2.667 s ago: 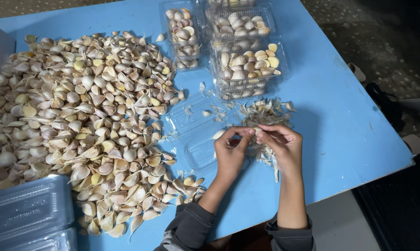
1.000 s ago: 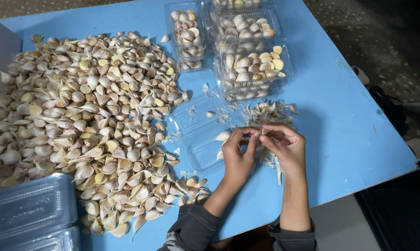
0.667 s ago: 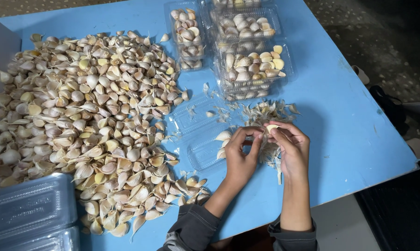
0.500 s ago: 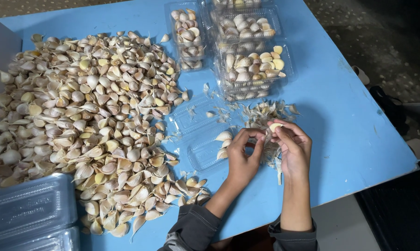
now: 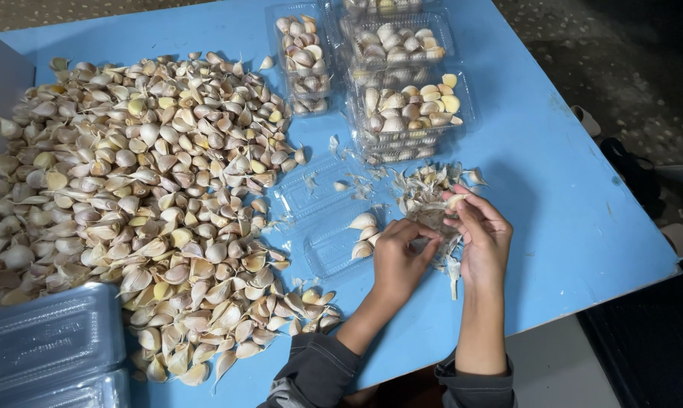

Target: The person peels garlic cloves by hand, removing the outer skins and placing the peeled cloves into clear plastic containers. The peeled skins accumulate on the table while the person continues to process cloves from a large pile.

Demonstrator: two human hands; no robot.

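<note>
My right hand (image 5: 483, 240) pinches a pale garlic clove (image 5: 455, 201) at its fingertips, over a small heap of papery garlic skins (image 5: 421, 193). Just to its left, my left hand (image 5: 397, 262) has its fingers curled, the fingertips close to the right hand. I cannot see what it holds, if anything. An open clear plastic clamshell tray (image 5: 320, 227) lies beside the left hand, with a few cloves (image 5: 363, 225) in it. A big pile of unpeeled garlic cloves (image 5: 137, 189) covers the left half of the blue table (image 5: 583, 196).
Three clear trays filled with cloves stand at the back: one (image 5: 302, 54), another (image 5: 399, 44) and the nearest (image 5: 413, 113). Stacked empty clamshells (image 5: 50, 347) sit at the front left. The table's right and front edges are close to my arms.
The hands worked together on one clove, then drew slightly apart. My right hand lifted the clove up over the skins while the left stayed low by the tray.
</note>
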